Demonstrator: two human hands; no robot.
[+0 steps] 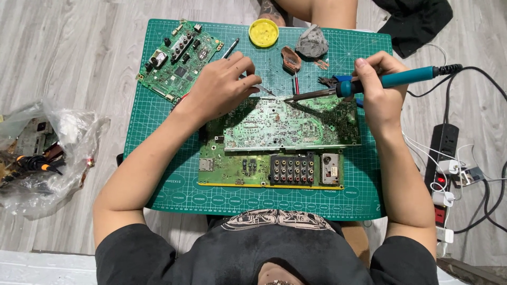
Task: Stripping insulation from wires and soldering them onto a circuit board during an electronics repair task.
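Note:
My right hand point(377, 87) grips a teal-handled soldering iron point(406, 78), its tip touching the far edge of a large green circuit board point(288, 126). My left hand point(224, 84) holds a thin metal tool point(264, 89), its point meeting the iron's tip at that same edge. The large board rests tilted on a second green board point(237, 169) that has a black block of round connectors point(292, 170). Both lie on a green cutting mat point(158, 137).
A smaller green circuit board point(178, 58) sits at the mat's far left. A yellow round tin point(263, 32), a grey lump point(312, 42) and pliers point(332, 81) lie along the far edge. A plastic bag of tools point(42, 155) is left; a power strip point(442, 158) with cables is right.

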